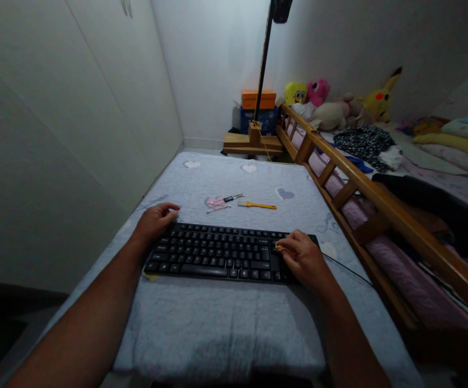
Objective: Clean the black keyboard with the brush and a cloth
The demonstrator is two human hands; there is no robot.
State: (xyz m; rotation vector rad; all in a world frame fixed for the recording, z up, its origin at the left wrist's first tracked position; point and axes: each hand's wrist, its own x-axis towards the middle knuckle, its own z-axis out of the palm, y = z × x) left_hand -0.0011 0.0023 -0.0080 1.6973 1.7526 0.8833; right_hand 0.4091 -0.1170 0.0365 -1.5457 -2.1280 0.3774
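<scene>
A black keyboard point(217, 253) lies flat on the light blue quilted cover, its space bar side towards me. My left hand point(156, 220) rests at its far left corner, fingers loosely curved with the thumb and forefinger apart. Over the keys at the right end, my right hand point(302, 256) pinches a small tan, cloth-like piece point(279, 246); most of it is hidden by the fingers. Beyond the keyboard lie a small brush with a yellow handle point(261, 206) and a wire tool with a dark grip point(228, 199).
A black cable point(347, 268) runs from the keyboard's right side towards a wooden bed rail point(350, 172). Plush toys and clothes lie on the bed behind it. A lamp stand point(263, 64) with a wooden base and boxes stands at the back. White cabinet doors point(76, 134) flank the left.
</scene>
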